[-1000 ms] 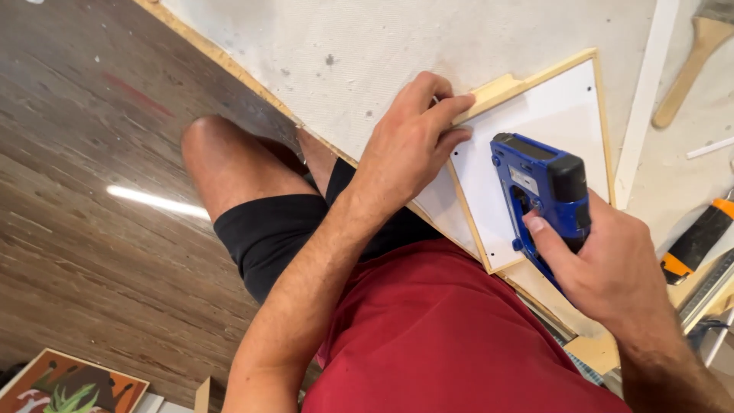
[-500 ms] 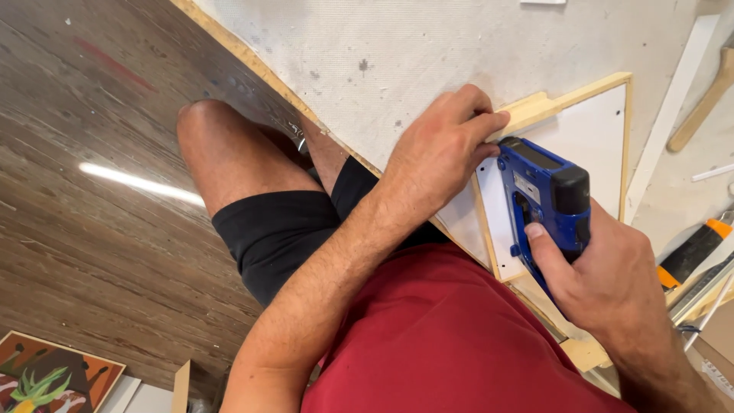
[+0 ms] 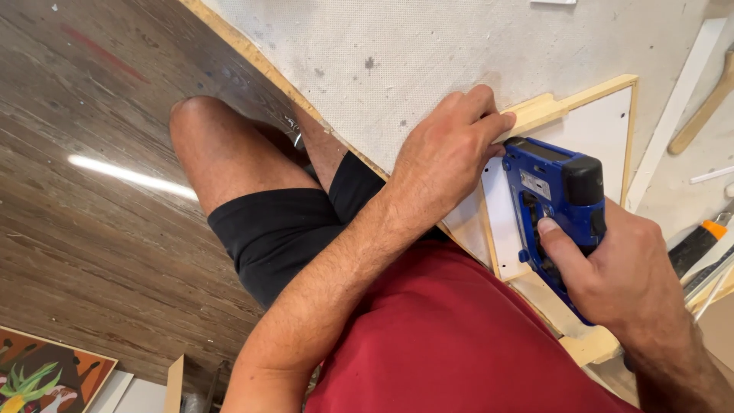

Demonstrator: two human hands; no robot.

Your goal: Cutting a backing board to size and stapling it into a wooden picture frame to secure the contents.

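Gripping blue staple gun (image 3: 556,200) with right hand (image 3: 623,279), grip wrapped around its handle, nose toward wooden frame (image 3: 535,113) corner on bench (image 3: 428,53). Left hand (image 3: 447,153) presses flat on that corner, just beside the nose.

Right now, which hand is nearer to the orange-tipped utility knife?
Right. The right hand grips the blue staple gun just beside the utility knife; the left hand presses the wooden frame farther away.
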